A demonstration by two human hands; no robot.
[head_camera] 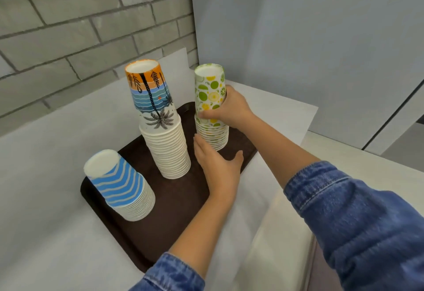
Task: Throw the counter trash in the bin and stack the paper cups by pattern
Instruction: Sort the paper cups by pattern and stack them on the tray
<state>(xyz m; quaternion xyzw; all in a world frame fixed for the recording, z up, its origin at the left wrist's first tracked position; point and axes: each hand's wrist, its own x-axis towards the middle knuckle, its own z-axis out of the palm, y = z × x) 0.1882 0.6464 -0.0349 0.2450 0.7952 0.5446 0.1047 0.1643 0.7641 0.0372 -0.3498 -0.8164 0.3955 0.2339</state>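
Three upside-down stacks of paper cups stand on a dark brown tray (174,210). The blue wave stack (119,185) is at the near left, the tall palm tree stack (160,118) in the middle, and the lime and lemon stack (210,105) at the far right. My right hand (226,109) is wrapped around the top cup of the lime and lemon stack. My left hand (218,164) hovers with fingers apart just in front of that stack's base, holding nothing.
The tray lies on a white paper sheet (46,187) covering the counter. A grey brick wall (80,27) rises behind, a pale panel (298,38) at the right. The counter's right edge (309,233) drops off near my right sleeve.
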